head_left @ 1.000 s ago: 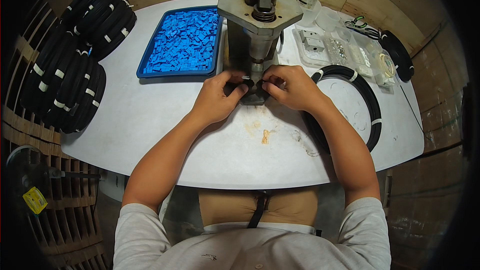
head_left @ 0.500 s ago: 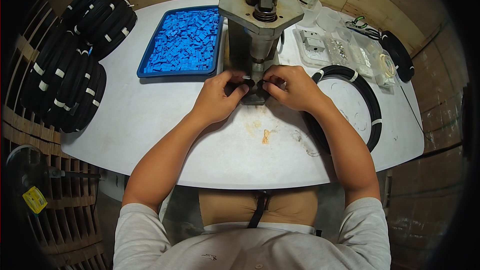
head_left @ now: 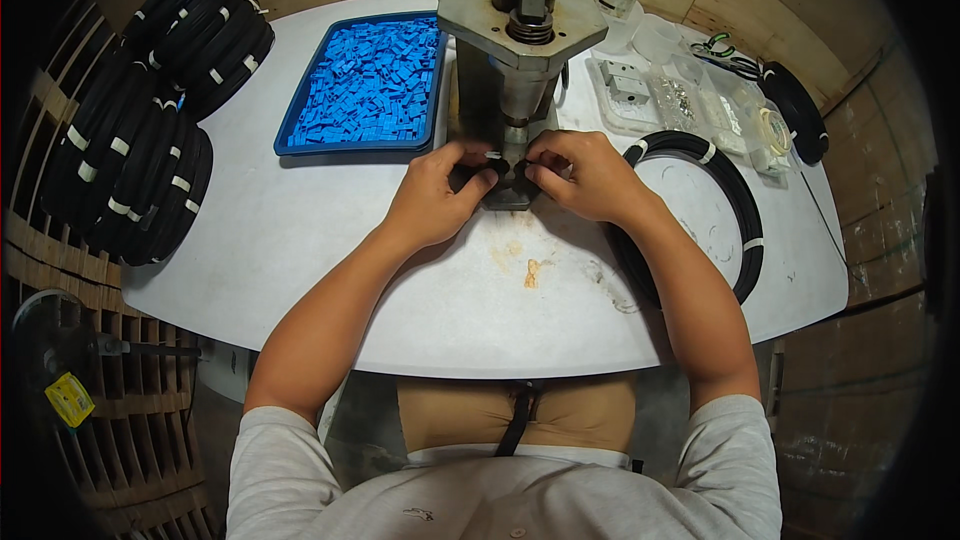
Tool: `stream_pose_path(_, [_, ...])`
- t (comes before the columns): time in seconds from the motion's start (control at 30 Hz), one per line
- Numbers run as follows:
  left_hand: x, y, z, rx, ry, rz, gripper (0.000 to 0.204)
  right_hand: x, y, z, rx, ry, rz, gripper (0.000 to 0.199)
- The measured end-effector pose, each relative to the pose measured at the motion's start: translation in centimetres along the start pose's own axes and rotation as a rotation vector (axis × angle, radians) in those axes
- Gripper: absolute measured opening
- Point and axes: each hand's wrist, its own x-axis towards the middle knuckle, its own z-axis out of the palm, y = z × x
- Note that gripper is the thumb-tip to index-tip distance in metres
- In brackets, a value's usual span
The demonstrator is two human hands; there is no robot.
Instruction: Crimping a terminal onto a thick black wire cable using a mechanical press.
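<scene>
Worktop [head_left: 300, 250]: carries the press [head_left: 520, 65]. Left hand [head_left: 435, 192] and right hand [head_left: 590, 178] flank its base, unchanged from preceding views, suggesting steady positioning. Fingers curled nearly closed; grip cannot be determined. Dark piece [head_left: 498, 168] lies between them, its outline lost in shadow.

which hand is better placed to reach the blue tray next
Probably the left hand: it's close to the blue tray, while the right hand is farther, at the right side of the metal press.
</scene>
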Motion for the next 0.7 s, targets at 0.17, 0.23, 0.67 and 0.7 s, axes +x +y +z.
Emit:
stream_pose_path(0.17, [0.0, 0.0, -0.1, -0.007, -0.001, -0.001, 0.038, 0.0, 0.1, 0.2, 0.021, 0.012, -0.002, 0.02])
stream_pose_path(0.23, [0.0, 0.0, -0.1, -0.01, -0.003, -0.002, 0.038, 0.0, 0.3, 0.3, 0.009, 0.031, -0.028, 0.02])
stream_pose_path(0.67, [0.0, 0.3, 0.0, -0.003, -0.003, -0.011, 0.037, 0.2, -0.7, 0.1, -0.119, 0.173, -0.029, 0.034])
stream_pose_path(0.7, [0.0, 0.3, -0.1, -0.002, -0.006, -0.018, 0.037, 0.3, -0.7, 0.1, -0.076, 0.201, 0.027, 0.038])
